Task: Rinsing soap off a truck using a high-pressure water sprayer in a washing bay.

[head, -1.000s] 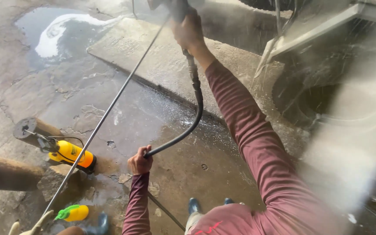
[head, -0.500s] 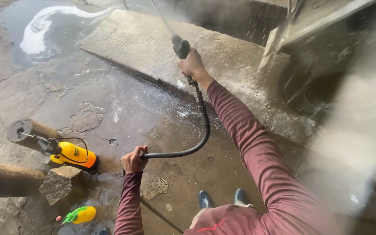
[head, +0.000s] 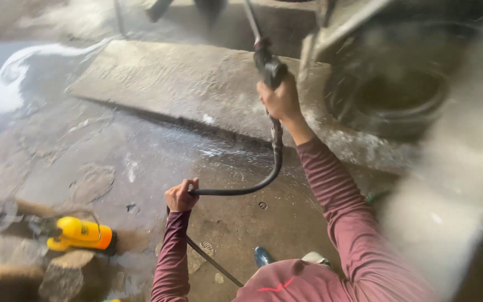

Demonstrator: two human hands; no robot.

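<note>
1. Spraying in progress: pressure-washer gun (head: 268,64) at 12 o'clock of the view, lance running up out of frame, mist and droplets filling the 1–3 o'clock area.
2. Gripping the gun: right hand (head: 279,100), fingers closed tight round the handle, arm stretched forward in a maroon sleeve (head: 342,212).
3. Looping down from the gun: black hose (head: 264,182), curving toward 7 o'clock and on to the floor below.
4. Holding the hose: left hand (head: 180,196), fingers curled shut around it, keeping the slack off the ground.
5. Getting hit by spray, as far as can be told: dirty tyre (head: 389,98) at 2 o'clock, grime showing on it; nozzle itself out of view, so exact target not certain.
6. Lying wet already: concrete slab (head: 197,84) at 11 o'clock and floor (head: 85,162) at 9 o'clock, puddle (head: 6,84) at 10 o'clock.
7. Sitting apart at 8 o'clock: yellow sprayer bottle (head: 79,234), just beside a rock (head: 65,277), touched by neither hand.
8. Judging progress: washing mid-way, ground soaked, tyre area looking unfinished; blurred right side at 4 o'clock unreadable.
</note>
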